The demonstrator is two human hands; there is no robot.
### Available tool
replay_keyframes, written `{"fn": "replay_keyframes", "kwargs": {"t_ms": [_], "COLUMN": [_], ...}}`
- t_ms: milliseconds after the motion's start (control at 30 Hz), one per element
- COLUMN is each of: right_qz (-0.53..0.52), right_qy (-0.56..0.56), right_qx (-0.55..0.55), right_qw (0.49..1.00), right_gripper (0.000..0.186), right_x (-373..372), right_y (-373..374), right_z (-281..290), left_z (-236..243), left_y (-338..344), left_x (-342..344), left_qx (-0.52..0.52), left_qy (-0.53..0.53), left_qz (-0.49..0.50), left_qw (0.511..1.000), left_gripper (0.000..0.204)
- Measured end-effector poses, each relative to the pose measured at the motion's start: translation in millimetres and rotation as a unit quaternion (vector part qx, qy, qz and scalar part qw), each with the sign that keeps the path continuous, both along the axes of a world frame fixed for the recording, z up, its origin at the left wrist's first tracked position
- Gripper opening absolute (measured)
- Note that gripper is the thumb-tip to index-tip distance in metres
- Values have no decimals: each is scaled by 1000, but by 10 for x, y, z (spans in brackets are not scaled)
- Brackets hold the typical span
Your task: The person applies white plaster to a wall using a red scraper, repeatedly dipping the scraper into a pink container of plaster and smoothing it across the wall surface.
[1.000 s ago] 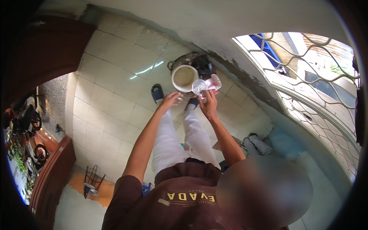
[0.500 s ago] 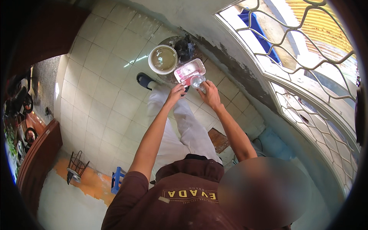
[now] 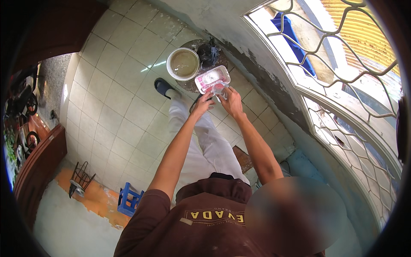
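Note:
A clear plastic cup (image 3: 219, 88) is in my right hand (image 3: 231, 103), its fingers closed round the near side of the cup. My left hand (image 3: 203, 104) is just to the left, its fingers stretched and slightly apart, close to the cup; whether they touch it I cannot tell. Right beyond both hands lies a pink-and-white rectangular tray (image 3: 200, 83) with white powdery stuff in it. The cup overlaps the tray's near edge. What the cup contains is too small to make out.
A white bucket (image 3: 170, 70) of cloudy liquid stands on a dark round surface (image 3: 188, 87), with a black object (image 3: 208, 53) beside it. The wall and window grille (image 3: 338, 32) run along the right. A blue stool (image 3: 129, 199) and a metal rack (image 3: 81, 177) are at lower left.
The cup has tilted or turned in my right hand and sits slightly nearer my left fingers. My left hand has shifted a little to the right. The liquid in the bucket looks calmer.

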State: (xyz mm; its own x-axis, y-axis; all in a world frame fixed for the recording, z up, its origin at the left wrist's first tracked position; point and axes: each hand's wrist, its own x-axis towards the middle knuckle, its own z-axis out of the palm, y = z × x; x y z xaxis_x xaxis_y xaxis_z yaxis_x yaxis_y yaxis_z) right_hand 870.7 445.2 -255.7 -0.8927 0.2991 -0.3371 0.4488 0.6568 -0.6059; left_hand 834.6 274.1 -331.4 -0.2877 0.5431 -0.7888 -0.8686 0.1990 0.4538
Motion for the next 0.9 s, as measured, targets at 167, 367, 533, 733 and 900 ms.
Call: {"fn": "replay_keyframes", "kwargs": {"t_ms": [167, 367, 533, 733, 900], "right_qz": [-10, -17, -17, -15, -8], "right_qy": [2, -15, -7, 5, 12], "right_qx": [-11, -16, -9, -1, 2], "right_qw": [1000, 1000, 1000, 1000, 1000], "right_gripper": [23, 25, 27, 26, 26], "right_x": [-42, -106, -117, -157, -194], "right_y": [8, 26, 20, 24, 32], "right_z": [-54, -27, -65, -87, -58], "left_z": [60, 37, 38, 65, 42], "left_y": [7, -10, -24, -6, -17], "left_x": [1, -15, -41, -66, -95], "left_qx": [-2, 8, 10, 3, 14], "left_qy": [-2, -6, -15, -16, -19], "left_qz": [6, 3, -3, -6, -12], "left_qw": [1000, 1000, 1000, 1000, 1000], "left_gripper": [70, 68, 67, 67, 66]}}
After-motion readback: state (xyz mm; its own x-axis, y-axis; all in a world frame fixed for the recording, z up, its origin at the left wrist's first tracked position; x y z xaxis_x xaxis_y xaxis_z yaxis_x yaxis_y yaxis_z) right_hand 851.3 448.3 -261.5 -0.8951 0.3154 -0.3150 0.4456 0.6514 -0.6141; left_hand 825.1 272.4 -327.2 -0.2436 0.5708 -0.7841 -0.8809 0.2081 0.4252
